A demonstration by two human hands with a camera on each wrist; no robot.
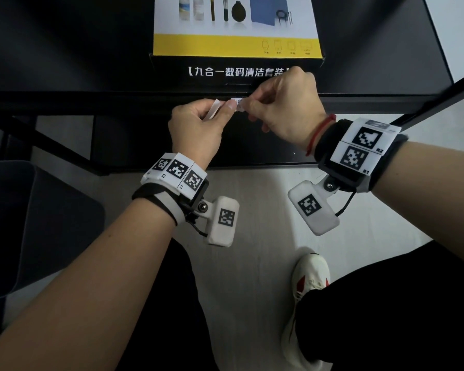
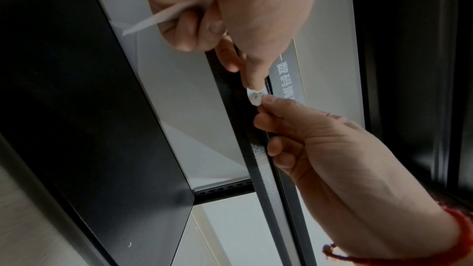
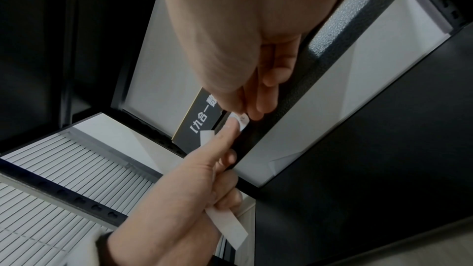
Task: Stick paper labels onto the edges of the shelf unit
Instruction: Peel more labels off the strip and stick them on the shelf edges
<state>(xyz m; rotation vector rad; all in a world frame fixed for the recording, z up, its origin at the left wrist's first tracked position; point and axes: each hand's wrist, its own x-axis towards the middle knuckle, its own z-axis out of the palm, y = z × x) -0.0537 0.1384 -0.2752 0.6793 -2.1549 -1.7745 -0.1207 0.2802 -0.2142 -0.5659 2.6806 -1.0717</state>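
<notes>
Head view: mid-frame, right hand [image 1: 284, 108] pinches the label [image 1: 239, 105] at the shelf edge [image 1: 145, 101]; left hand [image 1: 198, 121] thumb presses it, fingers clamping a backing strip [image 1: 214, 110]. Risk: crooked or creased stick if pulled unevenly.

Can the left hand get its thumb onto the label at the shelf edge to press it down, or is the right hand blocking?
Probably yes. The left hand already has its thumb on the label at the shelf edge; the right hand pinches only the other end. The backing strip sits in the curled fingers, clear of the thumb.
</notes>
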